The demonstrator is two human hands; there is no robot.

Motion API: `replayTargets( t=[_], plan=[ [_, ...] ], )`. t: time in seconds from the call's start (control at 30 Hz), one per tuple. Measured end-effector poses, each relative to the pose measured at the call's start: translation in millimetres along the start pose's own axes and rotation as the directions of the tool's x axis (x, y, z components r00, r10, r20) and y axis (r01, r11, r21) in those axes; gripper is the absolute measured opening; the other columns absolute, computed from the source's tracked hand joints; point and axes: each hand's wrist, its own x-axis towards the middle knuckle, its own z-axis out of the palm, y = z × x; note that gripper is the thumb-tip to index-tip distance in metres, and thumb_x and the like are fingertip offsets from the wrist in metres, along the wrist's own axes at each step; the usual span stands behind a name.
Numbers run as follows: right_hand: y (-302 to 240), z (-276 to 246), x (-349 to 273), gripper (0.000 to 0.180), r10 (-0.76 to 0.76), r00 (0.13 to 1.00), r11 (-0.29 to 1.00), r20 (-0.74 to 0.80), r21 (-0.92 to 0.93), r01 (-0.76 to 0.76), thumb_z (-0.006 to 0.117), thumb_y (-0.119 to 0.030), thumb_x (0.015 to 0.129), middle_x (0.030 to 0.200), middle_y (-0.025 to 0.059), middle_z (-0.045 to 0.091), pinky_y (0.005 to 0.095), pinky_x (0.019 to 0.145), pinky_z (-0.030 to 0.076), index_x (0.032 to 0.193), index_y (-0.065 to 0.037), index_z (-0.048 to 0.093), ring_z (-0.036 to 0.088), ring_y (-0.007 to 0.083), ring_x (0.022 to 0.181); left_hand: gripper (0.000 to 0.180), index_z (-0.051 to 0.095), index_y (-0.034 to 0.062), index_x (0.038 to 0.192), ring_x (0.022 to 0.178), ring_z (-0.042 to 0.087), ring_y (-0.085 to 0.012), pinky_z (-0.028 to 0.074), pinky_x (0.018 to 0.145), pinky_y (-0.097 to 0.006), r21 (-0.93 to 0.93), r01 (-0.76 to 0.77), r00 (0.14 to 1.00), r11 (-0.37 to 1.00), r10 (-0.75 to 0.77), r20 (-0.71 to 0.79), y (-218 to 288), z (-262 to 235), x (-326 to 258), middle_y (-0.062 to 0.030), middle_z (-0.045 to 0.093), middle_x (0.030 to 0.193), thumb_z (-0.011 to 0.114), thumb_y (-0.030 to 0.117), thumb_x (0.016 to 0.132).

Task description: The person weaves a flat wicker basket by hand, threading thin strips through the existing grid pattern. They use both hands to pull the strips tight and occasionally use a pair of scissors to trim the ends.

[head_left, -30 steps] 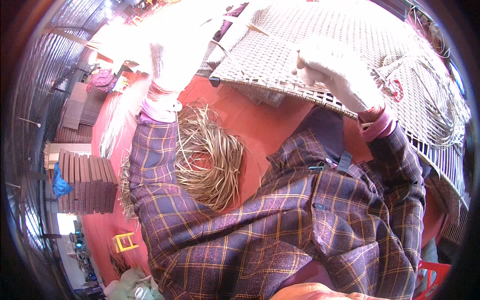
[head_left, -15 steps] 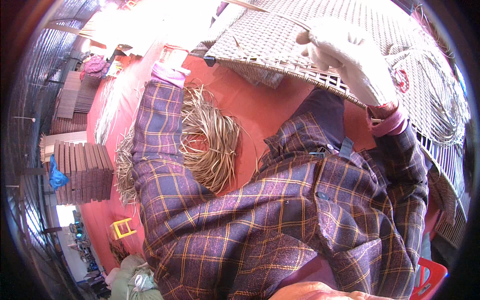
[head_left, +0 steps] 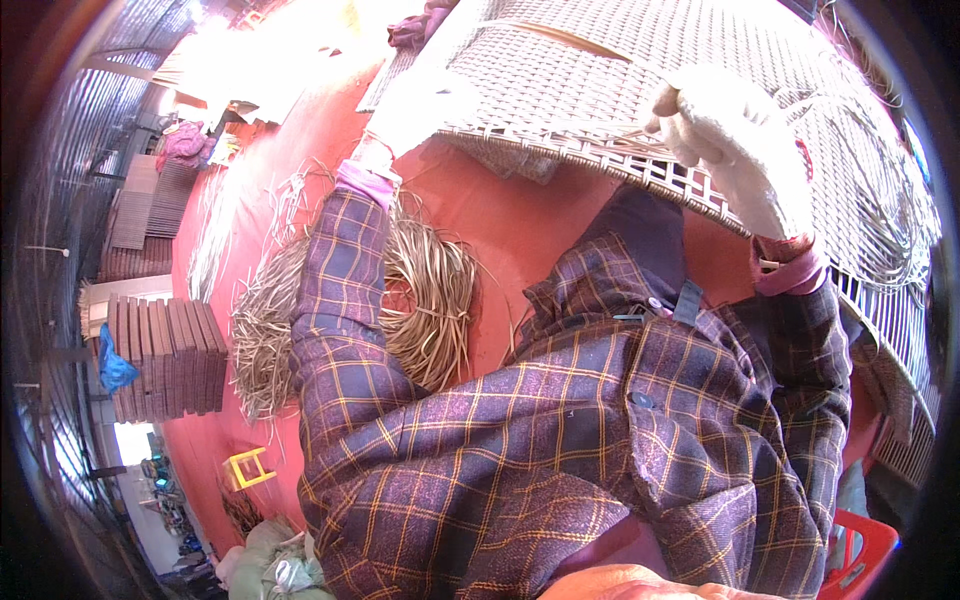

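A woven panel [head_left: 600, 80] of pale flat strands on a frame lies in front of me, its near edge showing open square gaps. My right hand [head_left: 725, 130], in a white knitted glove, is over that edge with the fingers curled and closed. A thin tan weaving strand [head_left: 572, 40] arcs across the weave to its fingertips. My left hand [head_left: 425, 105], also pale and gloved, is at the panel's left corner; glare washes out its fingers, so its grip does not show.
Bundles of tan strands [head_left: 435, 310] lie on the red floor [head_left: 510, 220] by my left arm. Loose strands [head_left: 850, 190] cover the panel's right side. Stacked brown slatted pieces [head_left: 170, 355] and a yellow frame [head_left: 248, 467] are at left, a red chair [head_left: 865, 555] at lower right.
My left hand has come right and nearer, to the panel's corner. My right hand has shifted slightly right and nearer, with the strand now lying lower across the weave.
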Motion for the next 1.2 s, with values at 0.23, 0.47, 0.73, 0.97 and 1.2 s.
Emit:
replayTargets(
  t=[0.23,0.47,0.73,0.97,1.2],
  plan=[
    [2.1,-11.3,-9.3,0.037,0.036,0.999,0.999,-0.01,-0.029,-0.037,0.066,-0.03,0.107,0.075,-0.001,0.059,0.0279,0.07,0.048,0.119,0.005,0.07,0.052,0.009,0.07,0.016,0.081,0.0131,0.103,0.094,0.073,-0.0268,0.058,0.085,-0.042,0.454,-0.013,0.974,0.891,0.114,-0.196,20.6,20.4,-1.6,-0.0077,0.078,0.097,0.07,0.022,0.096],
    [15.8,-26.9,-27.5,0.03,0.17,0.975,0.978,-0.144,-0.099,-0.185,0.067,-0.024,0.106,0.077,-0.0006,0.062,0.0244,0.068,0.045,0.114,0.004,0.073,0.054,0.0076,0.069,0.017,0.079,0.0102,0.104,0.08,0.074,-0.0283,0.058,0.073,-0.04,0.515,0.143,0.902,0.845,0.103,-0.42,-6.7,27.1,-7.6,-0.0097,0.077,0.091,0.07,0.021,0.095],
    [13.0,-30.4,-19.3,0.032,0.288,0.943,0.883,-0.168,-0.335,-0.33,0.063,-0.023,0.106,0.082,-0.0018,0.064,0.0236,0.076,0.048,0.125,0.002,0.073,0.06,0.0067,0.08,0.015,0.077,0.0112,0.1,0.078,0.072,-0.0304,0.058,0.072,-0.043,0.534,0.145,0.868,0.833,0.151,-0.472,-17.0,37.2,-7.5,-0.0089,0.074,0.085,0.07,0.023,0.094],
    [5.9,-52.6,-35.5,0.037,0.17,0.965,0.819,-0.2,-0.516,-0.251,0.061,-0.021,0.109,0.127,0.012,0.076,0.0322,0.111,0.051,0.139,-0.001,0.07,0.07,0.0188,0.12,0.011,0.073,0.0129,0.094,0.079,0.07,-0.0212,0.057,0.068,-0.037,0.897,0.239,0.966,0.371,0.005,-0.259,-64.2,3.3,-26.3,-0.0041,0.072,0.086,0.067,0.022,0.095],
    [31.8,-86.2,-104.5,0.026,0.084,0.985,0.158,-0.148,-0.974,-0.16,0.066,-0.028,0.1,0.113,0.0152,0.076,0.0446,0.099,0.055,0.115,-0.01,0.078,0.071,0.0369,0.108,0.017,0.064,0.0069,0.115,0.074,0.06,-0.013,0.051,0.061,-0.028,-0.949,0.299,0.756,-0.1,-0.582,0.3,-152.4,16.9,-98.9,-0.0022,0.064,0.094,0.06,0.022,0.109]
  ],
)
